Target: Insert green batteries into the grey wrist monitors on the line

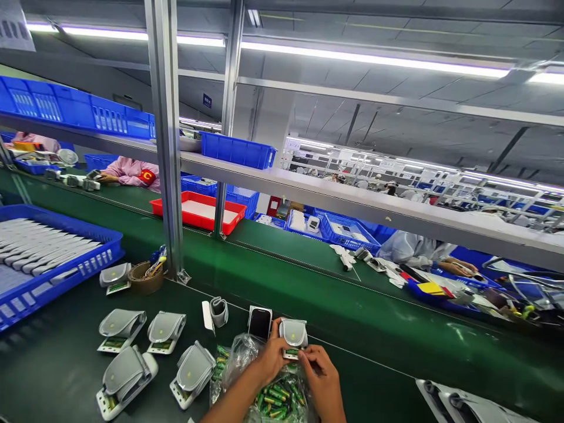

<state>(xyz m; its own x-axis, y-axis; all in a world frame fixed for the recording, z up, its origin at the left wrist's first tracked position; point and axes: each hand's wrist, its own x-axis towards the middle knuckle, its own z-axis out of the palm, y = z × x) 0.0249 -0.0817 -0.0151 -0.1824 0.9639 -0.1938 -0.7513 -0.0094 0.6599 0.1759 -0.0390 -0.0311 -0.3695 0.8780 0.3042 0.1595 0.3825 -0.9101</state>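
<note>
My left hand (269, 356) grips a grey wrist-cuff device (293, 336) from the left, fingers curled round it. From the right my right hand (321, 367) pinches at the lower edge of the same device, where its green-lit underside shows. Below both hands lies a clear plastic bag of green batteries (277, 399). A dark-screened device (259, 322) stands just left of the held one, and a curled grey cuff (219, 311) sits beside it.
Several grey cuff devices (121, 326) lie on the green mat to the left. A blue crate (53, 258) of grey parts sits far left, a brown tape roll (145, 278) by the metal post (170, 141). Beyond the green belt (308, 282), a red tray (198, 211) and other workers.
</note>
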